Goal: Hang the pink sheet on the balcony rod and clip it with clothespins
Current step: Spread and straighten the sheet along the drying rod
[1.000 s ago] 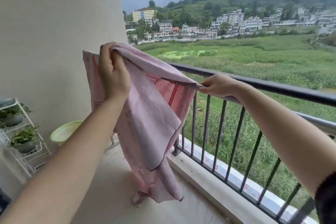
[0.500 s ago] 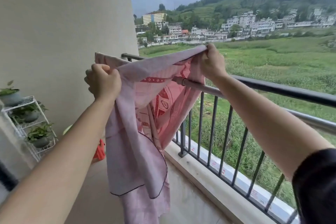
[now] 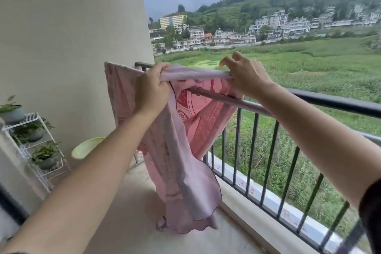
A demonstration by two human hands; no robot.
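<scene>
1. Above the balcony rod [image 3: 224,100], both hands hold one edge of the pink sheet [image 3: 181,161] stretched between them. The left hand [image 3: 151,90] is fisted round a bunched end. The right hand [image 3: 245,77] pinches the other end, some fingers lifted.
2. The rest of the sheet hangs on the balcony side toward the floor, one corner raised near the wall. Its red-patterned part shows behind the rod.
3. The step in hand looks like laying that edge over the rod. Carry it across taut, then lower it so similar lengths fall on each side.
4. Spread the bunched end along the rod by drawing the hands apart, so the cloth lies flat.
5. Release one hand at a time. An unbalanced sheet could slide off, or slip past the dark railing [image 3: 329,102].
6. No clothespins are in view, so clipping is not yet begun.
7. A pale green basin [image 3: 86,147] sits low beside the left forearm, its inside hidden.
8. A white wire rack [image 3: 34,115] carries grey pots [image 3: 47,164], each holding a leafy green plant.
</scene>
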